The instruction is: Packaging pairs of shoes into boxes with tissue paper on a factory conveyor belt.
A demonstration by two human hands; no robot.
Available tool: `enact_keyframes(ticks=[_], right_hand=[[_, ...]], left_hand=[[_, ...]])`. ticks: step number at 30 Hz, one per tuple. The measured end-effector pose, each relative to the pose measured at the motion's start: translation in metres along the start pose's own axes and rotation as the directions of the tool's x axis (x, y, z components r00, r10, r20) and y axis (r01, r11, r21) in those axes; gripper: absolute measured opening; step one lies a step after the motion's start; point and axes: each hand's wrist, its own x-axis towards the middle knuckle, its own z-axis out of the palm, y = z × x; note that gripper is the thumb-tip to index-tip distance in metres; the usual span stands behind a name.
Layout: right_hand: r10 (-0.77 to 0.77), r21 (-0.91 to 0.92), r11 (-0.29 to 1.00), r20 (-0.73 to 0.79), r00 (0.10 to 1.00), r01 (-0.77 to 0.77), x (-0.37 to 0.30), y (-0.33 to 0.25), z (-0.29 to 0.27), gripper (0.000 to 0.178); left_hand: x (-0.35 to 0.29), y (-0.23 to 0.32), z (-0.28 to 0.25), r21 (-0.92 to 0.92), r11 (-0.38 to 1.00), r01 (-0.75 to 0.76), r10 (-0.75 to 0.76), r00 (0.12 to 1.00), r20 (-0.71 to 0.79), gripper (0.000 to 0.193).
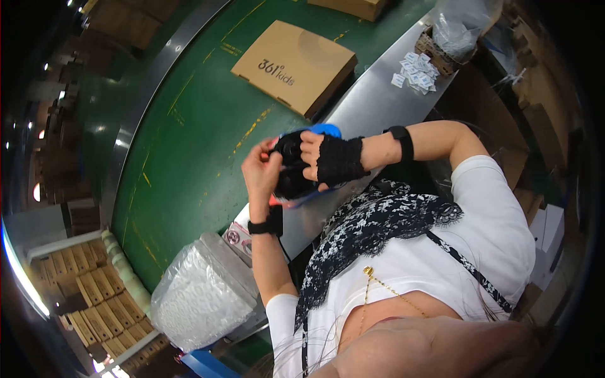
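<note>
Between my hands is what looks like a pair of black shoes (291, 182), with bright blue and red at the edges; fine detail is blurred. My left hand (259, 175) is closed at their left side, thumb and fingers pinching the edge. From the right, my right hand (320, 157), in a black fingerless glove, lies over the shoes with its fingers curled onto them. Both hands are over the near edge of the green belt, beside the metal ledge. A closed brown cardboard shoebox (296, 66) lies on the belt just beyond them.
Small white packets (417, 72) lie heaped on the metal ledge (372, 94), beside a basket (435, 50) with a clear plastic bag. A plastic-wrapped stack (201, 290) stands near my left arm. Brown boxes (104, 293) fill a rack at lower left. Another carton (353, 6) is at the far edge.
</note>
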Motion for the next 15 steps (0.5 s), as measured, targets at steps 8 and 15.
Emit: enact_keyframes(ticks=[8, 15], right_hand=[[0.666, -0.215, 0.738, 0.088, 0.741, -0.639, -0.018, 0.103, 0.049, 0.031], [0.568, -0.284, 0.707, -0.318, 0.759, -0.648, -0.046, 0.134, 0.118, 0.044]], left_hand=[[-0.037, -0.017, 0.051, 0.52, 0.833, -0.186, 0.096, 0.976, 0.195, 0.021], [0.007, -0.034, 0.048, 0.291, 0.957, -0.009, -0.005, 0.999, 0.046, 0.053]])
